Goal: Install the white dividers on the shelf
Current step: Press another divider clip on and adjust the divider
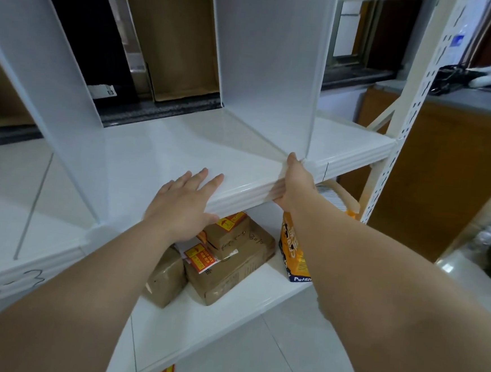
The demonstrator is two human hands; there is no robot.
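Two white dividers stand upright on the white shelf (pixel 158 155): the left divider (pixel 41 76) at the left and the right divider (pixel 271 64) toward the right end. My left hand (pixel 184 204) lies flat on the shelf's front edge between them, fingers straight. My right hand (pixel 293 182) grips the ribbed front lip of the shelf at the foot of the right divider, thumb on top by the divider's lower front corner and fingers curled under the lip.
On the lower shelf (pixel 227 325) lie taped brown parcels (pixel 232 261) with red-yellow labels and an orange bag (pixel 294 254). The perforated upright post (pixel 402 116) bounds the shelf at the right. A brown cabinet (pixel 450 178) stands beyond it. Cardboard (pixel 177 33) leans behind the shelf.
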